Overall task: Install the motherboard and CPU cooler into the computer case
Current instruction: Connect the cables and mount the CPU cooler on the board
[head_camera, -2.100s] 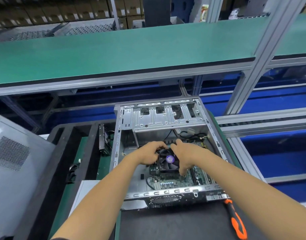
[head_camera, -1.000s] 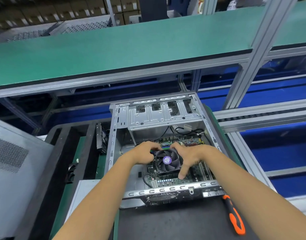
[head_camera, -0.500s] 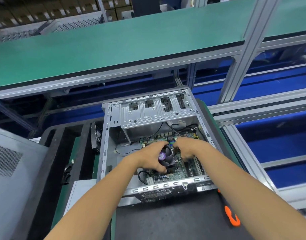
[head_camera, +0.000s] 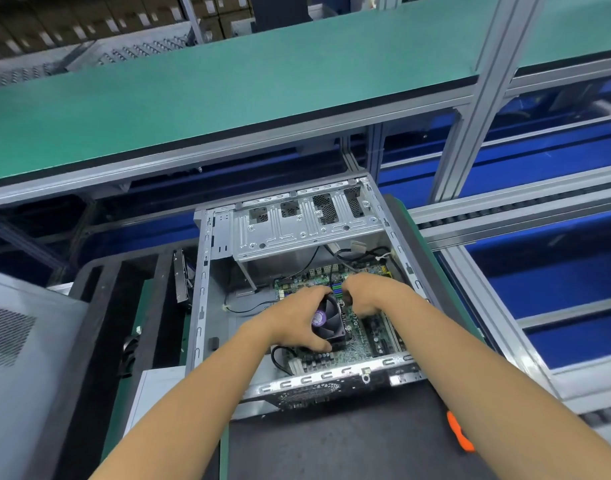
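This is a work line with a long green shelf (head_camera: pixel 228 95) up top, held on grey metal posts, and blue rails behind; below it a black mat (head_camera: pixel 331 445) covers the near bench, and the computer case (head_camera: pixel 203 306) lies flat on its side there with its open face up, so a person can reach straight down into it; the motherboard (head_camera: pixel 373 341) already lies flat on the floor of the case, over to the right side, with thin black wires (head_camera: pixel 248 309) running to it; the CPU cooler (head_camera: pixel 328 322), a dark square fan with a purple sticker in the middle, sits on the board, and looks tipped a little, not flat yet; the left hand (head_camera: pixel 293 322) has its fingers curled around the left and near edges of the cooler, gripping it, most likely to keep it steady and lined up; the right hand (head_camera: pixel 364 296) is just beside the far right corner of the cooler, with its fingers bent down toward the board, but it is blurry, so I cannot tell if it pinches something or just presses; I think the step now is seating the cooler; an orange tool handle (head_camera: pixel 458 433) waits on the mat near the right arm, close enough to grab for screws; a grey case panel (head_camera: pixel 23 341) with a mesh vent lies off to the left, out of the way.
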`<state>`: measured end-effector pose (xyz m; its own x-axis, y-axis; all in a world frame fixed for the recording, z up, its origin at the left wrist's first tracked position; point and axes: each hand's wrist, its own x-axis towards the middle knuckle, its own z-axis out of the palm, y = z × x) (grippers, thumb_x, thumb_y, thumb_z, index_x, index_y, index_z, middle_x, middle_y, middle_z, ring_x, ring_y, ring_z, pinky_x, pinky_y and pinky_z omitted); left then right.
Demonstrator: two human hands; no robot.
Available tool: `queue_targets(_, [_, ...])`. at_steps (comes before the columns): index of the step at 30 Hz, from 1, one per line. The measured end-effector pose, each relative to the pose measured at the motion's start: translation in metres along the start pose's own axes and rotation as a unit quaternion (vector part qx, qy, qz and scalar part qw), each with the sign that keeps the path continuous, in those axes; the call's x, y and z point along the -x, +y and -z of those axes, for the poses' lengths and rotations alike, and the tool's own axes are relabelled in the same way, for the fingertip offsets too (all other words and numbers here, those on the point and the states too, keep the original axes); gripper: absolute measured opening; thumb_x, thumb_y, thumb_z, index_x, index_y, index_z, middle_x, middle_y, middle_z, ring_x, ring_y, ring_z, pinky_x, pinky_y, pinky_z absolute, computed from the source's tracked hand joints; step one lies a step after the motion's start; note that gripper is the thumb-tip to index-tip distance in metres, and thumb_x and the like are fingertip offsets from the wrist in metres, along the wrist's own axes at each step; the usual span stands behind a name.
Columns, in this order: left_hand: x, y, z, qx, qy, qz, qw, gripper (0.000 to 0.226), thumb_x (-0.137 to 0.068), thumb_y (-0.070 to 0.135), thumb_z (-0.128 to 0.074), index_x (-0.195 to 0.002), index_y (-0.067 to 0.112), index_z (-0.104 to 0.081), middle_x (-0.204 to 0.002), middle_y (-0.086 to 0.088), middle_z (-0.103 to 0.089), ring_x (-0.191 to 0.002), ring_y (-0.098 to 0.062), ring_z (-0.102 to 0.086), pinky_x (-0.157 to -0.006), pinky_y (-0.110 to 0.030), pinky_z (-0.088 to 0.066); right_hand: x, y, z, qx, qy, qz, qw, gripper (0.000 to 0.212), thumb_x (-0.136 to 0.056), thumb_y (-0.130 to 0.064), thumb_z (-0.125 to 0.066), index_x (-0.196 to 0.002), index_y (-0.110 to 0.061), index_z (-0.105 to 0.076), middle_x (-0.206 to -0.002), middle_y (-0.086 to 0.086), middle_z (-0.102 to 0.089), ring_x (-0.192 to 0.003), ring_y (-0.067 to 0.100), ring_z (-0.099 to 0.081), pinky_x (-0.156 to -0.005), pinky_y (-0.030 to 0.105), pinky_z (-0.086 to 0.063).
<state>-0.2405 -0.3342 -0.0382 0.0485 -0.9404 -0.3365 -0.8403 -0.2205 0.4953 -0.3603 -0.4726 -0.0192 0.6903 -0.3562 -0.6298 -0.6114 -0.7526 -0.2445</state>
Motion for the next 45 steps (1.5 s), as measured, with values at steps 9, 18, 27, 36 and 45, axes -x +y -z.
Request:
queue_targets(9, [0.0, -0.003, 0.002, 0.057, -0.029, -0.001, 0.998, 0.098, -0.057, 0.055, -0.083, -0.136, 0.026, -0.032, -0.119, 0.014, -0.043, -0.104, -0.006, -0.043, -0.085, -0.016, -0.035, 0.005, -0.003, 0.004, -0.069, 0.032, 0.041, 0.996, 0.033, -0.081, -0.003, -0.051, -0.112, -0.011, -0.058, -0.096, 0.008, -0.06, -0.086, 0.026, -0.06, -0.071, 0.037, -0.054])
queue_targets(18, [0.002, -0.014, 0.014, 0.075, 0.119, 0.03, 0.99, 0.024, -0.093, 0.036, -0.054, -0.109, 0.02, -0.062, -0.102, 0.007, -0.064, -0.093, -0.011, -0.055, -0.077, -0.026, -0.042, 0.008, -0.005, 0.006, -0.157, 0.092, 0.076, 0.98, 0.03, -0.096, -0.037, -0.052, -0.077, -0.017, -0.061, -0.066, -0.002, -0.053, -0.058, 0.015, -0.046, -0.054, 0.029, -0.034])
queue_targets(27, [0.003, -0.029, 0.021, 0.064, 0.142, 0.132, 0.979, 0.023, -0.094, 0.007, -0.045, -0.082, 0.015, -0.063, -0.079, 0.003, -0.062, -0.068, -0.009, -0.055, -0.056, -0.019, -0.039, 0.008, -0.007, 0.003, -0.178, 0.06, 0.071, 0.98, 0.037, -0.096, -0.03, -0.055, -0.092, 0.006, -0.066, -0.071, 0.018, -0.052, -0.06, 0.022, -0.039, -0.057, 0.029, -0.033])
queue_targets(36, [0.015, -0.036, 0.032, 0.048, 0.084, 0.196, 0.976, 0.038, -0.079, -0.011, -0.038, -0.08, 0.016, -0.065, -0.08, 0.007, -0.06, -0.083, -0.016, -0.059, -0.077, -0.03, -0.051, 0.002, -0.01, 0.007, -0.17, 0.066, 0.065, 0.981, 0.052, -0.095, -0.023, -0.058, -0.045, -0.019, -0.043, -0.061, -0.001, -0.063, -0.036, 0.004, -0.03, -0.055, 0.021, -0.037])
queue_targets(45, [0.023, -0.033, 0.032, 0.077, -0.022, 0.195, 0.977, 0.018, -0.075, 0.003, -0.064, -0.087, 0.017, -0.063, -0.08, 0.008, -0.059, -0.071, -0.007, -0.053, -0.057, -0.019, -0.04, 0.001, -0.014, 0.001, -0.159, 0.046, 0.076, 0.983, 0.032, -0.094, -0.018, -0.051, -0.105, 0.008, -0.065, -0.09, 0.027, -0.065, -0.078, 0.039, -0.062, -0.075, 0.037, -0.054])
